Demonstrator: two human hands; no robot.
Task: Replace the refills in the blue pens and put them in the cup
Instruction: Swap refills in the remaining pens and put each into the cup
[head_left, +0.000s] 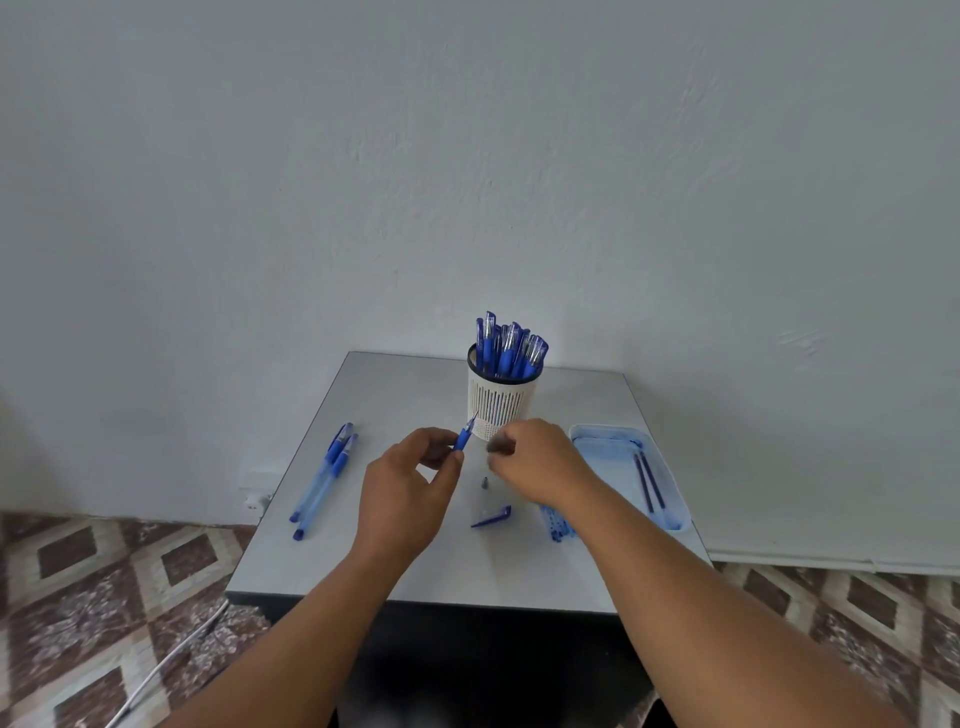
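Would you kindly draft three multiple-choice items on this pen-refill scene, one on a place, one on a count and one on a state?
1. Where is the cup of pens?
A. at the table's far edge, middle
B. in the tray
C. on the floor

2. How many whole pens lie on the table's left side?
A. none
B. two
C. five

3. What is the left hand doing?
A. lying flat
B. pinching a pen barrel
C. gripping the cup

Answers:
1 A, the cup stands behind both hands near the wall.
2 B, two lie side by side.
3 B, its fingertips hold the barrel upright.
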